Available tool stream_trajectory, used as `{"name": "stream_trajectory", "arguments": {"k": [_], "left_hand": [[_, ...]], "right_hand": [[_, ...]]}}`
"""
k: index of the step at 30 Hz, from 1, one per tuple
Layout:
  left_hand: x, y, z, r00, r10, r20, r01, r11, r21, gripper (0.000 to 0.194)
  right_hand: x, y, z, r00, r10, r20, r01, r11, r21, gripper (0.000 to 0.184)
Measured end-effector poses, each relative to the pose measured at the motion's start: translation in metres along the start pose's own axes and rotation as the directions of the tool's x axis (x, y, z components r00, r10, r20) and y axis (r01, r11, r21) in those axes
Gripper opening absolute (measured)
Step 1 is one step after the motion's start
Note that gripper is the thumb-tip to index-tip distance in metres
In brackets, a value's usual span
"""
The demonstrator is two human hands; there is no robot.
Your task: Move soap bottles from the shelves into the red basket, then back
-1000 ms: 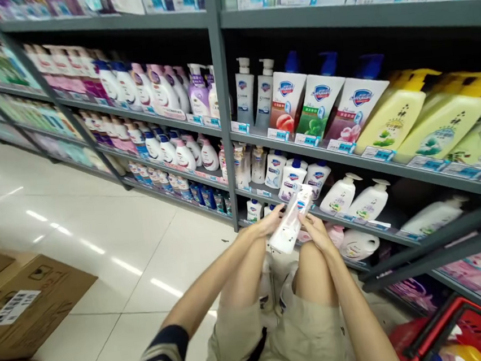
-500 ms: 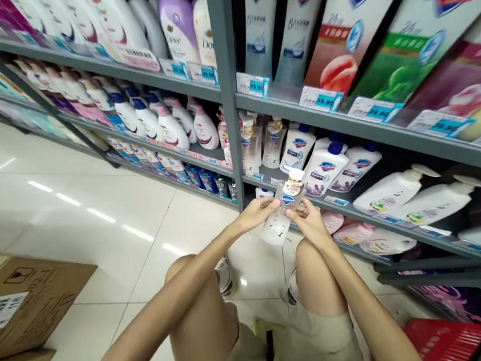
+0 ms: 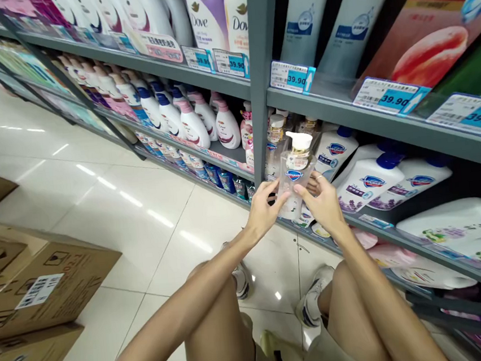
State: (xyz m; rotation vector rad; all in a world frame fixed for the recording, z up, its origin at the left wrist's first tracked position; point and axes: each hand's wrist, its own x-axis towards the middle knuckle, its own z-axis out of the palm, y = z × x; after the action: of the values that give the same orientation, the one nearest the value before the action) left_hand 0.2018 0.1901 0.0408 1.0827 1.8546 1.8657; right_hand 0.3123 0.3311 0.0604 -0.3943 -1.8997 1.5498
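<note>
The clear pump bottle (image 3: 292, 184) has come up against the lower shelf (image 3: 221, 152)'s bottles; left hand (image 3: 265, 209) and right hand (image 3: 322, 200) keep their grip clamped on its two sides, pump up.

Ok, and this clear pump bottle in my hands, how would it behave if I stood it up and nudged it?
The pump bottle could tip easily, being tall with a pump head on top. Its walls look undented between your left hand and right hand, so it's probably fairly stiff. Lying down, its jutting spout might check any rolling.
</note>
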Motion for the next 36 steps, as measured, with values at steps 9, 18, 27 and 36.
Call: {"name": "stream_trajectory", "arguments": {"k": [9, 18, 27, 36], "left_hand": [[0.003, 0.001, 0.02, 0.96, 0.276, 0.055, -0.281, 0.947, 0.158, 0.041], [0.029, -0.014, 0.042, 0.969, 0.227, 0.1, -0.218, 0.972, -0.092, 0.095], [0.054, -0.053, 0.047, 0.985, 0.117, 0.129, -0.104, 0.989, -0.109, 0.097], [0.053, -0.059, 0.054, 0.989, 0.091, 0.113, -0.086, 0.995, -0.048, 0.099]], "right_hand": [[-0.017, 0.002, -0.018, 0.916, -0.397, -0.059, 0.315, 0.801, -0.51, 0.038], [0.017, 0.017, -0.023, 0.873, -0.482, -0.079, 0.357, 0.74, -0.57, 0.036], [0.05, 0.045, -0.014, 0.932, -0.341, -0.121, 0.234, 0.823, -0.517, 0.04], [0.06, 0.062, -0.01, 0.968, -0.178, -0.179, 0.123, 0.951, -0.283, 0.065]]}}
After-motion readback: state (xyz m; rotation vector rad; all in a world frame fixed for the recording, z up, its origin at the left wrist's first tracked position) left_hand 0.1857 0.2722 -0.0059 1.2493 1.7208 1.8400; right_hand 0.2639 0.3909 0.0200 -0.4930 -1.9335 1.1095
